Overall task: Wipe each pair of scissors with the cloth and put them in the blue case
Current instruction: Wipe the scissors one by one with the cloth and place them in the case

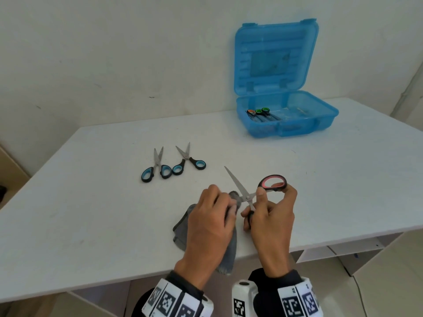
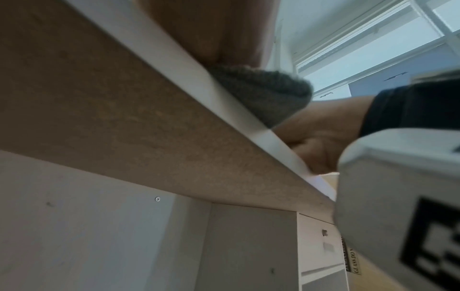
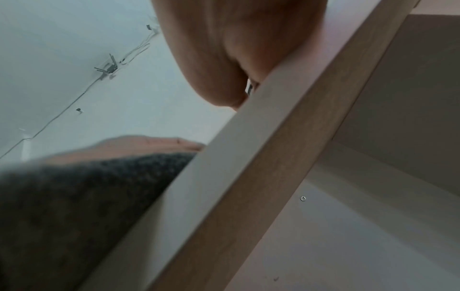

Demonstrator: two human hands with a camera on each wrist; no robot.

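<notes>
In the head view my right hand [image 1: 269, 209] grips the red-handled scissors [image 1: 242, 191] by their handles, blades spread apart and pointing up-left. My left hand [image 1: 214, 216] holds the grey cloth [image 1: 182, 229] bunched against one blade near the pivot. The cloth trails over the table's front edge; its end shows in the left wrist view [image 2: 263, 94] and in the right wrist view [image 3: 74, 206]. Two blue-handled scissors [image 1: 156, 167] [image 1: 188, 160] lie on the white table [image 1: 91, 202] beyond my hands. The blue case [image 1: 283, 110] stands open at the back right, with several scissors [image 1: 261, 114] inside.
The case lid [image 1: 274, 56] stands upright against the white wall. Both wrist cameras sit below the table edge [image 2: 224, 94] and see mostly its underside and cabinet panels. Shelving and a cardboard box [image 1: 389, 282] lie under the table at the right.
</notes>
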